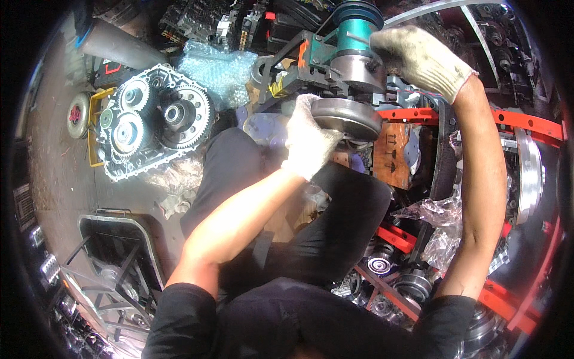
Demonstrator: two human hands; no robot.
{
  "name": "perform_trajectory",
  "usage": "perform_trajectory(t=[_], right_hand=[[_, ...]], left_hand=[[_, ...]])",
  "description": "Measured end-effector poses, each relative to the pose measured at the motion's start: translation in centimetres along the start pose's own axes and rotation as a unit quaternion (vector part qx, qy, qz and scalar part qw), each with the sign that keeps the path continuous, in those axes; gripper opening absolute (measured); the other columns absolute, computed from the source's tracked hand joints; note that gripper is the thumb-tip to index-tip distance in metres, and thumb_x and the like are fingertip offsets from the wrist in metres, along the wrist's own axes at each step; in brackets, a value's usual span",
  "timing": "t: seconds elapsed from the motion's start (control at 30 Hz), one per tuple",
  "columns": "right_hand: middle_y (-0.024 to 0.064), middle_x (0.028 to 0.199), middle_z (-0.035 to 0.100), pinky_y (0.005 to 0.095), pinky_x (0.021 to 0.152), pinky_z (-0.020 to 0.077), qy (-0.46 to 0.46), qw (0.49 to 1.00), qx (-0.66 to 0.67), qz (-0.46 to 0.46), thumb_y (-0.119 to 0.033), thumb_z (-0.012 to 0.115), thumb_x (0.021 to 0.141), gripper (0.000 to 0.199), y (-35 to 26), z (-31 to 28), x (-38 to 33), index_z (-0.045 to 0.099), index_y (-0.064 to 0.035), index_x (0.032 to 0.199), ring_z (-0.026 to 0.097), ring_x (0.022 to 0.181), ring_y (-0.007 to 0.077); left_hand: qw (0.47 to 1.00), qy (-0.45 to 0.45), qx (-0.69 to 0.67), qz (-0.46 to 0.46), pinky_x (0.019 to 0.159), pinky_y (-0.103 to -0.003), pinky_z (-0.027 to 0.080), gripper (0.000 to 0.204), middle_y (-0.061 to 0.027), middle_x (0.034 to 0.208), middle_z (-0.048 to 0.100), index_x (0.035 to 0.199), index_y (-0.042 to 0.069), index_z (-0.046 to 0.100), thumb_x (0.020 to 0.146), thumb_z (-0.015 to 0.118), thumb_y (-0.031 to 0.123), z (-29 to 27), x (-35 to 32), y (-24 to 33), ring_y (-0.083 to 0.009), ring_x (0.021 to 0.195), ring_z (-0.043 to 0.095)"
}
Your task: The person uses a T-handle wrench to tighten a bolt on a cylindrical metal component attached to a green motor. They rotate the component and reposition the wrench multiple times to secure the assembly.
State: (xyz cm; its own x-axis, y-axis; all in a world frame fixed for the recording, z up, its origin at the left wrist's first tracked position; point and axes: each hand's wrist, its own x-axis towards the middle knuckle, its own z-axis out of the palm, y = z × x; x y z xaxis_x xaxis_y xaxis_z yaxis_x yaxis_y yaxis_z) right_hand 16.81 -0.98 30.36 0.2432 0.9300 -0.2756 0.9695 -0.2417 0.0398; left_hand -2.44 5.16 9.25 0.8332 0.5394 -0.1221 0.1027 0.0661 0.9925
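My left hand (310, 137), in a whitish knit glove, grips the left side of a round, dark metal drum (350, 116). The drum is just below a silver chuck (359, 70) on a green belt-driven machine (354, 37); I cannot tell whether they touch. My right hand (421, 57), gloved alike, is at the right side of the chuck with its fingers curled. A thin metal rod (357, 39) shows by its fingertips, but what the fingers hold is hidden.
At left, an open gearbox housing (149, 119) with several gears lies beside bubble wrap (218, 72). Red perforated rails (412, 113) run along the right, near a cardboard piece (391, 157) and crumpled clear plastic (442, 221). A metal-rimmed tray (119, 220) is at lower left.
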Motion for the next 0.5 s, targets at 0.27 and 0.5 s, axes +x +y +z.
perform_trajectory(t=[0.27,0.5], right_hand=[[0.0208,0.100,0.073,0.0497,0.086,0.0567,-0.028,0.998,-0.036,0.042,-0.002,0.073,0.081,0.032,0.3,1.3,-0.5,0.068,-0.0039,0.112,0.069,0.099,0.0425],[0.0194,0.137,0.066,0.0471,0.107,0.0518,0.138,0.986,-0.079,0.058,-0.011,0.076,0.085,0.029,-2.4,2.3,-3.5,0.068,-0.0045,0.113,0.063,0.128,0.0394]], left_hand=[[1.000,0.002,0.004,-0.004,0.093,-0.043,0.059,0.068,-0.0197,0.113,0.074,0.126,0.006,0.057,0.070,0.094,0.018,0.2,0.2,-0.1,-0.0346,0.105,0.074],[1.000,-0.001,0.000,-0.017,0.094,-0.042,0.059,0.065,-0.0196,0.113,0.075,0.125,0.005,0.058,0.070,0.093,0.014,0.6,0.0,0.2,-0.0322,0.105,0.074]])
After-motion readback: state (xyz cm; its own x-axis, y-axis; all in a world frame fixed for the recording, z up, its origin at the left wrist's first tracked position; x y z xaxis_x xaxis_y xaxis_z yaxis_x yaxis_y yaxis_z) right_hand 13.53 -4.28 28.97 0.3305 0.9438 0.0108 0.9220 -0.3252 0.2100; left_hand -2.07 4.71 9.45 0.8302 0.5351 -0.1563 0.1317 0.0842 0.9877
